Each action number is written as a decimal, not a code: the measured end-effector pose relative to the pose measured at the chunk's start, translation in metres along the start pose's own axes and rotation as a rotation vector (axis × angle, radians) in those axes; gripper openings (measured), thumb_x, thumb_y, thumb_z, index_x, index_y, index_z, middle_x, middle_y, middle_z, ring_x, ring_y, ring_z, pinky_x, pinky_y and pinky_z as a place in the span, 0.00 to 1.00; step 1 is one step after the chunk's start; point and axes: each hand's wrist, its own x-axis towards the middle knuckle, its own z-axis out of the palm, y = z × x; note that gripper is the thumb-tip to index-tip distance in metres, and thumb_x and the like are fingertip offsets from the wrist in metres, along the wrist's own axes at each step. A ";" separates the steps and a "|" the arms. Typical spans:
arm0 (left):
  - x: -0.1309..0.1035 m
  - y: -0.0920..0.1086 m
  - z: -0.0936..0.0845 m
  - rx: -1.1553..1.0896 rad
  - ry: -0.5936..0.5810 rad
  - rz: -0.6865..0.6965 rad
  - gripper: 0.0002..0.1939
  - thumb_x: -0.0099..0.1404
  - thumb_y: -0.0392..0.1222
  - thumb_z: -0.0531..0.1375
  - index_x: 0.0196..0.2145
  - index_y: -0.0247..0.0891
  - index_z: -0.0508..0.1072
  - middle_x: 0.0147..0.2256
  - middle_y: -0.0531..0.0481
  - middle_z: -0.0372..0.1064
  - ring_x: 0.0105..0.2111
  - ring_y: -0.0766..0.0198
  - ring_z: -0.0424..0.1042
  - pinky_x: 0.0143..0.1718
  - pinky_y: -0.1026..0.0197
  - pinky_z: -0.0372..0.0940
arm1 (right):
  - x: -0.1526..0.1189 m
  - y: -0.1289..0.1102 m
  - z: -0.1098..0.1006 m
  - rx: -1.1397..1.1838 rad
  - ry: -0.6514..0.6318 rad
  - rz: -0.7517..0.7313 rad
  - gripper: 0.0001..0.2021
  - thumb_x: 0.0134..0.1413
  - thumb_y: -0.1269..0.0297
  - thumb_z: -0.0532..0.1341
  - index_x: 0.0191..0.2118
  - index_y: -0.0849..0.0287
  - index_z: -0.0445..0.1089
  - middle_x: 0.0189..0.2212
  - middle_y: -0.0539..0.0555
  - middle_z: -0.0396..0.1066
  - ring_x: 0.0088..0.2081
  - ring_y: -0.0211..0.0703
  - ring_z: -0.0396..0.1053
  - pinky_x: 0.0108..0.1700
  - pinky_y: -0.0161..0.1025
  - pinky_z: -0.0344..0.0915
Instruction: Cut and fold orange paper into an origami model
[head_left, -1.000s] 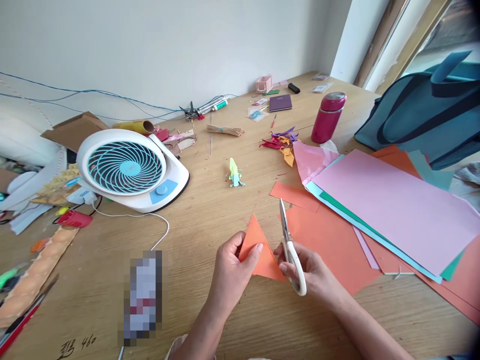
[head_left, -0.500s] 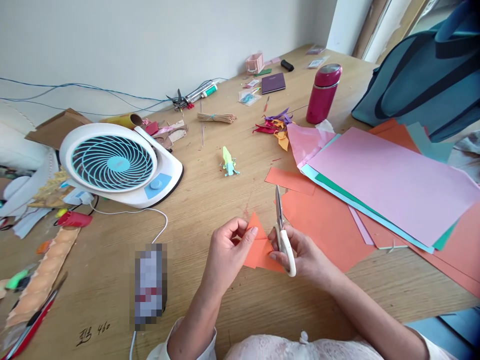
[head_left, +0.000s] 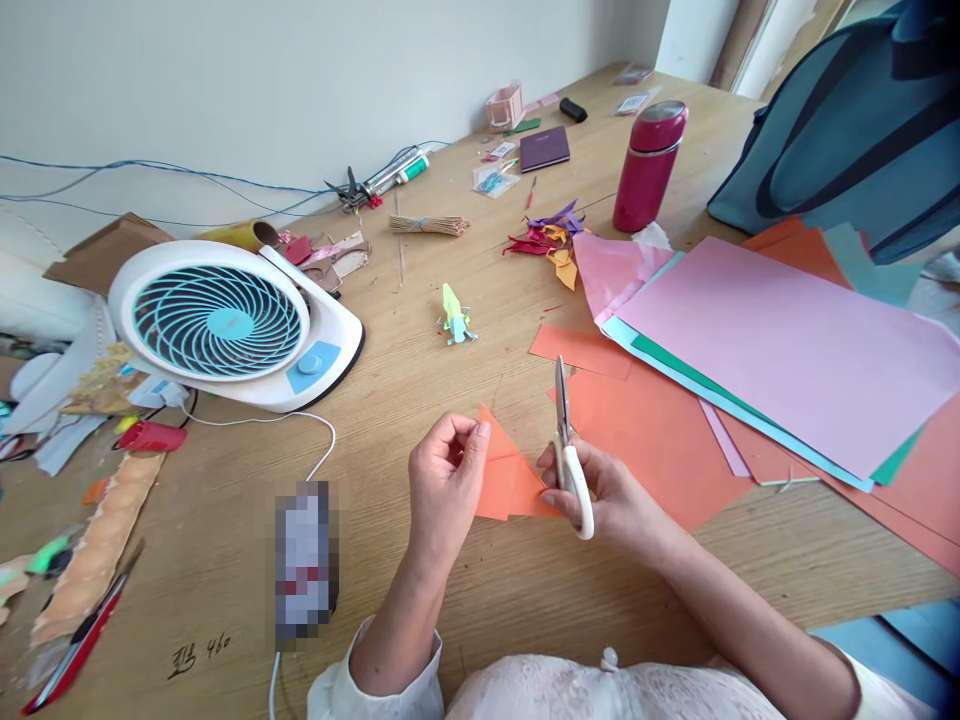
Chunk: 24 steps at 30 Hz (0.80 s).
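Note:
A folded piece of orange paper (head_left: pixel 498 482) is stretched between my two hands above the wooden table. My left hand (head_left: pixel 448 480) pinches its upper left edge between thumb and fingers. White-handled scissors (head_left: pixel 573 490) rest in my right hand (head_left: pixel 609 500), blades pointing up and away from me. The right fingertips also touch the paper's lower right corner. The blades stand apart from the paper and look closed. Just beyond my right hand lies a large orange sheet (head_left: pixel 652 440), with a smaller orange strip (head_left: pixel 577 350) at its far edge.
A stack of coloured paper (head_left: pixel 787 340) covers the right side. Behind it stand a magenta flask (head_left: pixel 651 165) and a blue bag (head_left: pixel 832 150). A white fan (head_left: pixel 337 340) occupies the left. Ahead sit a green-and-blue folded paper figure (head_left: pixel 455 315) and a bundle of sticks (head_left: pixel 427 226).
My left hand has shifted slightly left and up, and the folded orange paper now spreads wider between my hands. The scissors stay in my right hand. The view has tilted a little.

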 end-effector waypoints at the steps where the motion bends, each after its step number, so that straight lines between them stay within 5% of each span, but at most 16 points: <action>1: 0.001 -0.001 -0.001 -0.005 0.017 0.002 0.15 0.68 0.46 0.59 0.25 0.38 0.63 0.22 0.58 0.54 0.23 0.70 0.53 0.25 0.67 0.52 | 0.000 0.001 0.000 0.034 0.001 -0.001 0.11 0.52 0.62 0.67 0.39 0.54 0.67 0.35 0.49 0.68 0.35 0.40 0.66 0.37 0.37 0.63; 8: 0.006 -0.010 -0.003 -0.058 0.083 -0.012 0.14 0.67 0.46 0.61 0.27 0.37 0.67 0.23 0.57 0.57 0.24 0.71 0.55 0.26 0.68 0.53 | 0.002 0.003 -0.001 0.112 0.011 0.007 0.13 0.50 0.59 0.69 0.39 0.55 0.67 0.33 0.50 0.69 0.34 0.40 0.66 0.35 0.37 0.63; 16: 0.001 -0.007 0.001 -0.414 -0.121 -0.203 0.15 0.61 0.49 0.68 0.39 0.37 0.72 0.31 0.53 0.69 0.29 0.69 0.67 0.30 0.69 0.64 | 0.004 -0.001 -0.001 0.122 0.125 -0.015 0.15 0.50 0.57 0.69 0.38 0.56 0.65 0.29 0.48 0.68 0.29 0.37 0.63 0.31 0.36 0.61; 24: -0.008 -0.013 0.009 -0.568 -0.098 -0.307 0.15 0.56 0.43 0.72 0.37 0.35 0.73 0.35 0.50 0.73 0.35 0.66 0.71 0.38 0.66 0.68 | 0.002 0.005 0.000 0.031 0.239 -0.101 0.12 0.54 0.58 0.67 0.41 0.55 0.66 0.31 0.49 0.67 0.27 0.35 0.59 0.28 0.35 0.59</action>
